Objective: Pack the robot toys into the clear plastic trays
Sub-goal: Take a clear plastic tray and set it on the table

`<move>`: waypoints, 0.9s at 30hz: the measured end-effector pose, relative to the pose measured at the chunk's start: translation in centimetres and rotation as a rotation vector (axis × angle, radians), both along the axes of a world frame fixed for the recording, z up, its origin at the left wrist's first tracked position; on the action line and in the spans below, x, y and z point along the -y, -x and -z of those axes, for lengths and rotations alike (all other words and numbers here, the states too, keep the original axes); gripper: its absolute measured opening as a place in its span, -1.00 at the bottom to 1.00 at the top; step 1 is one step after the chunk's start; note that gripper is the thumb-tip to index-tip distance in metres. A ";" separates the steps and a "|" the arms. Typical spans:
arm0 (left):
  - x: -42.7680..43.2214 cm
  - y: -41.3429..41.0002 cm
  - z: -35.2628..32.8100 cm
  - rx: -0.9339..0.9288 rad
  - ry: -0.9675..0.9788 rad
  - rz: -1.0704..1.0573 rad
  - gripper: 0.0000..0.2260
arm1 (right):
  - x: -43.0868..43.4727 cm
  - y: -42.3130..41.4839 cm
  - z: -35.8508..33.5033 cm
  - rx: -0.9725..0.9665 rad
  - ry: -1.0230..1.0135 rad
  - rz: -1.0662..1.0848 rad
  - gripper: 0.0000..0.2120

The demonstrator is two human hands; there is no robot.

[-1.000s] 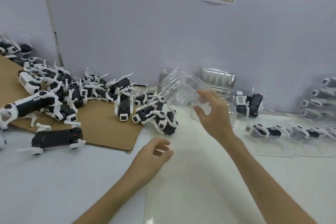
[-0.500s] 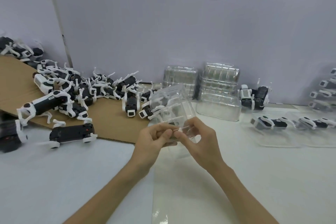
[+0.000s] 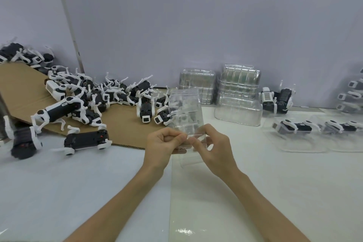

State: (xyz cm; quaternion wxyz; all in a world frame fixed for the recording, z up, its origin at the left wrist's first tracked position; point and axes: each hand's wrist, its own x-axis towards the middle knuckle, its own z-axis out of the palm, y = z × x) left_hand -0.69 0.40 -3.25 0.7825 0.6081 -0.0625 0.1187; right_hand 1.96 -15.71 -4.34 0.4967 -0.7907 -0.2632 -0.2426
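Holding now: we pinch the near rim of a clear tray [image 3: 185, 112] with both grips. The left grip [image 3: 163, 143] has its thumb and curled forefinger closed on the rim. The right grip [image 3: 214, 151] pinches the same rim just beside it, with its other fingers loosely spread beneath.
Tray position: it is lifted off the bench [image 3: 59, 182] at mid-scene, its near rim at our fingertips and its far end tipped upward.
Tray long axis: it runs near to far, almost in line with our view.
Step, as we judge it: the far end shows several rims close together, so we seem to be working one tray loose from a nested few, though we cannot tell for certain.
Toys: the loose pile [image 3: 110, 96] lies on the cardboard sheet [image 3: 121, 124], far and left of both grips. The nearest toy [image 3: 145, 110] sits just left of the tray's far end, its body also lying near to far and its face plate turned toward us.
Nearer grip: the left one, since the tray stands between the right grip and the pile.
Next move, our judgement: the right grip keeps the tray while the left lets go and reaches far-left for that toy.
Elsewhere: spare tray stacks [image 3: 238, 82] stand far against the wall, and filled trays [image 3: 294, 133] lie at right.
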 end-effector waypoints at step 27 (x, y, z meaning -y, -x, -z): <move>-0.3 0.1 -0.6 -0.072 0.135 0.379 -0.73 | 1.3 0.4 -2.2 -0.344 -0.356 -0.240 -0.77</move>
